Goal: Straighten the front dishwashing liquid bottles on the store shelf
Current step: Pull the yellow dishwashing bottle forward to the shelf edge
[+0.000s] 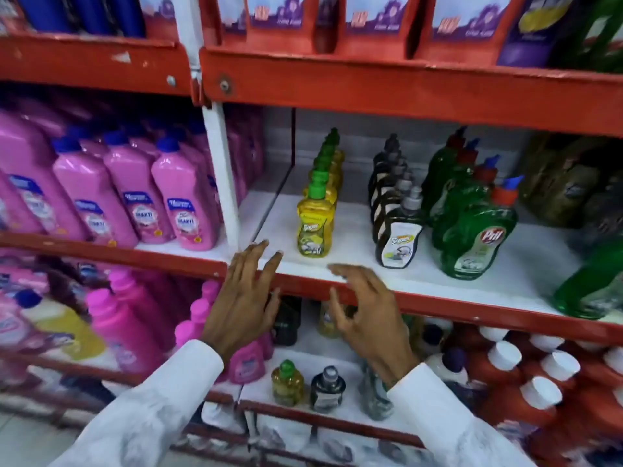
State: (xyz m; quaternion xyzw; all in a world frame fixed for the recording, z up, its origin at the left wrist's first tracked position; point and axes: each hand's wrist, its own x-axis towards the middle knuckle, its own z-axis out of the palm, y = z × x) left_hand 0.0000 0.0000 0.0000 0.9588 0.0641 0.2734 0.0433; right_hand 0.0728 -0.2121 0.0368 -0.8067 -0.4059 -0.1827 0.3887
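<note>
On the white middle shelf stand three rows of dishwashing liquid. A yellow bottle with a green cap heads the left row. A dark bottle with a grey cap leads the middle row and leans right. A green Pril bottle with a red and blue cap fronts the right row, also tilted. My left hand hovers open before the shelf's red edge, below and left of the yellow bottle. My right hand is open with curled fingers, just below the gap between the yellow and dark bottles. Neither touches a bottle.
Pink bottles with blue caps fill the bay to the left, behind a white upright post. Another green bottle leans at the right edge. Small bottles and red bottles with white caps stand on the shelf below.
</note>
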